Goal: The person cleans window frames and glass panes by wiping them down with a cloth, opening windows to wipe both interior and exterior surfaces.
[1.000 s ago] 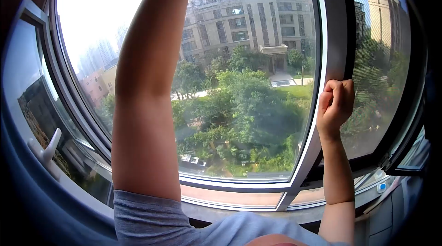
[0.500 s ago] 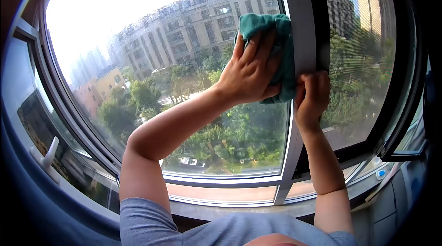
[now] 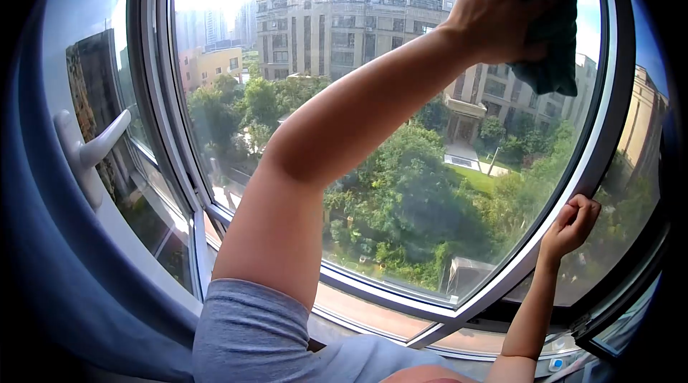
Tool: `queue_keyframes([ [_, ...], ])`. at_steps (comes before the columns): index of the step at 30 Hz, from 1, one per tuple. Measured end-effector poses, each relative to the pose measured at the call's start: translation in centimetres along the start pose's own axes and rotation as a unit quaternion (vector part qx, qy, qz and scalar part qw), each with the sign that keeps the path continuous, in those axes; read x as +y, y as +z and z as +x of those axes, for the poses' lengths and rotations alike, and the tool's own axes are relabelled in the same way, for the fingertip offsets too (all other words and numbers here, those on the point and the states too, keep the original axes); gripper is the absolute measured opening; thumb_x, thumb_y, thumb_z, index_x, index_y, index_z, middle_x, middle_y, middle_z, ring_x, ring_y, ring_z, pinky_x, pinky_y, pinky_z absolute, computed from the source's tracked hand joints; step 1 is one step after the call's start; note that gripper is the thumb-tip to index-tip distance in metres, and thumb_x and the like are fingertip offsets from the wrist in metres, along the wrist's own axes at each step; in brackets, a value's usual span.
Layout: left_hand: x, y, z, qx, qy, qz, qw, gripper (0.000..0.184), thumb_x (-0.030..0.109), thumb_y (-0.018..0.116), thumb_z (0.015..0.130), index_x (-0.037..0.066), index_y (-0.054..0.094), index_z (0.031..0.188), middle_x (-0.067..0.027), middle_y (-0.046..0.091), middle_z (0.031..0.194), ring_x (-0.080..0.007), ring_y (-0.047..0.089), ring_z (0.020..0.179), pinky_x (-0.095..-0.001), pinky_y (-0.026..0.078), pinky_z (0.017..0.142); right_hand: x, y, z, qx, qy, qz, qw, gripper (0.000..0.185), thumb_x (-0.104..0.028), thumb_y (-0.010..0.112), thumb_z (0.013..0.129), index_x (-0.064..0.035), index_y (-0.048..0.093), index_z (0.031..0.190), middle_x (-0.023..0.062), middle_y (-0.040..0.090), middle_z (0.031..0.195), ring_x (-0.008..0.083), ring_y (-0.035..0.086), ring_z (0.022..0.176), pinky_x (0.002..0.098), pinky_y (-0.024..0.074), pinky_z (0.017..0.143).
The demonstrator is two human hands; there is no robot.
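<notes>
A dark green cloth [image 3: 557, 39] is bunched under my left hand [image 3: 494, 17] at the upper right of the large window pane [image 3: 401, 197]. The fingers of that hand spread over the cloth and press it toward the glass; part of its far side lies outside the picture. My left arm stretches diagonally across the pane. Lower on the right, my right hand [image 3: 572, 227] is closed at the upright window frame [image 3: 590, 161], its fingers curled around the edge. The fingertips are hidden.
At the left stands a window sash with a white handle [image 3: 100, 143], beside a blue curtain [image 3: 43, 254]. Below the pane runs a frame rail and sill [image 3: 373, 311]. A small blue-and-white object [image 3: 555, 365] lies at the lower right, near a dark-framed sash [image 3: 623, 318].
My left hand has carried the cloth upward along the right side of the pane. The view has turned and shifted; my right hand stays at the frame.
</notes>
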State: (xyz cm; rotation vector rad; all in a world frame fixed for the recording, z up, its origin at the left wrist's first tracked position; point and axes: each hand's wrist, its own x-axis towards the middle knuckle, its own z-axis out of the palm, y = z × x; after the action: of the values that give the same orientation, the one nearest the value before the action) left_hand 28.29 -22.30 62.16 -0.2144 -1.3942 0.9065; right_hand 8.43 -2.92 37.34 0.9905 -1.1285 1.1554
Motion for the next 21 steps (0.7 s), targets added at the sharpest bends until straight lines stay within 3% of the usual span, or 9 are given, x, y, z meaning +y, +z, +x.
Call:
queue_keyframes([
  [2, -5.5, -3.3, 0.7, -0.037, -0.054, -0.071, 0.995, 0.083, 0.042, 0.073, 0.082, 0.004, 0.046, 0.15, -0.025, 0.042, 0.154, -0.0438, 0.037, 0.144, -0.0569, 0.027, 0.122, 1.1, 0.2, -0.4, -0.001, -0.01, -0.006, 1.0, 0.011, 0.002, 0.047, 0.1, -0.0024, 0.054, 0.093, 0.0094, 0.046, 0.087, 0.027, 0.052, 0.078, 0.0375, 0.0434, 0.066],
  [6, -12.7, -10.0, -4.2, -0.07, -0.138, 0.049, 0.987, 0.077, 0.042, 0.067, 0.088, 0.01, 0.045, 0.154, -0.0243, 0.039, 0.159, -0.043, 0.033, 0.149, -0.0546, 0.025, 0.123, 2.0, 0.5, -1.1, 0.011, -0.018, -0.009, 1.0, 0.011, 0.004, 0.045, 0.1, 0.0017, 0.056, 0.099, 0.0106, 0.049, 0.089, 0.0266, 0.053, 0.081, 0.0373, 0.0464, 0.071],
  [9, -19.4, -15.2, -11.4, -0.035, -0.134, 0.078, 0.987, 0.066, 0.034, 0.066, 0.094, 0.005, 0.049, 0.151, -0.0234, 0.046, 0.155, -0.0436, 0.041, 0.144, -0.053, 0.03, 0.12, 2.1, 0.6, -1.3, 0.017, -0.018, -0.016, 1.0, 0.011, 0.006, 0.045, 0.1, 0.0028, 0.056, 0.101, 0.0108, 0.05, 0.089, 0.0261, 0.052, 0.081, 0.037, 0.0463, 0.072],
  [10, -20.6, -18.0, -12.7, -0.036, -0.196, 0.052, 0.979, 0.065, 0.036, 0.067, 0.096, 0.002, 0.05, 0.149, -0.0249, 0.049, 0.152, -0.0439, 0.043, 0.141, -0.0517, 0.031, 0.12, 2.2, 0.5, -1.3, 0.015, -0.014, -0.021, 1.0, 0.011, 0.006, 0.045, 0.1, 0.003, 0.055, 0.101, 0.0111, 0.05, 0.09, 0.0264, 0.052, 0.081, 0.0369, 0.0462, 0.073],
  [12, -30.4, -22.2, -22.0, -0.018, -0.122, 0.195, 0.973, 0.061, 0.036, 0.068, 0.096, -0.004, 0.053, 0.14, -0.0262, 0.056, 0.138, -0.0436, 0.05, 0.131, -0.0525, 0.034, 0.114, 3.5, 0.4, -2.0, 0.008, -0.007, -0.04, 0.999, 0.012, 0.002, 0.046, 0.103, 0.0007, 0.057, 0.104, 0.0106, 0.054, 0.097, 0.0255, 0.056, 0.084, 0.0351, 0.0476, 0.074],
  [13, -29.9, -24.9, -21.5, -0.042, -0.214, 0.091, 0.972, 0.059, 0.055, 0.056, 0.097, 0.02, 0.058, 0.144, -0.0143, 0.052, 0.149, -0.0408, 0.045, 0.136, -0.0546, 0.032, 0.117, 4.0, 0.3, -2.3, 0.007, 0.002, -0.057, 0.998, 0.013, 0.001, 0.045, 0.103, 0.0, 0.057, 0.105, 0.011, 0.054, 0.098, 0.0262, 0.057, 0.086, 0.0354, 0.0482, 0.075],
  [14, -32.1, -27.3, -23.4, -0.045, -0.167, 0.129, 0.977, 0.056, 0.05, 0.052, 0.101, 0.011, 0.057, 0.141, -0.0182, 0.051, 0.149, -0.044, 0.046, 0.133, -0.0507, 0.033, 0.113, 4.4, 0.4, -2.3, 0.008, 0.003, -0.06, 0.998, 0.013, 0.001, 0.045, 0.103, 0.0, 0.057, 0.105, 0.011, 0.054, 0.098, 0.0262, 0.057, 0.086, 0.0354, 0.0482, 0.075],
  [18, -37.5, -35.3, -32.2, -0.085, -0.287, 0.157, 0.941, 0.024, 0.028, 0.051, 0.1, 0.008, 0.062, 0.108, -0.013, 0.064, 0.105, -0.0326, 0.062, 0.098, -0.0435, 0.046, 0.089, 3.9, 0.3, -2.1, 0.003, -0.011, -0.079, 0.997, 0.014, 0.002, 0.044, 0.102, 0.0004, 0.057, 0.106, 0.0117, 0.055, 0.1, 0.0272, 0.057, 0.088, 0.0356, 0.0487, 0.079],
  [21, -39.7, -39.0, -37.1, -0.067, -0.252, 0.231, 0.937, 0.016, 0.019, 0.046, 0.103, 0.009, 0.057, 0.098, -0.0074, 0.059, 0.099, -0.0222, 0.058, 0.091, -0.0359, 0.047, 0.085, 2.0, 0.4, -1.4, 0.014, -0.024, -0.072, 0.997, 0.012, 0.007, 0.042, 0.099, 0.0023, 0.053, 0.101, 0.0113, 0.048, 0.092, 0.0277, 0.051, 0.083, 0.0367, 0.0457, 0.075],
])
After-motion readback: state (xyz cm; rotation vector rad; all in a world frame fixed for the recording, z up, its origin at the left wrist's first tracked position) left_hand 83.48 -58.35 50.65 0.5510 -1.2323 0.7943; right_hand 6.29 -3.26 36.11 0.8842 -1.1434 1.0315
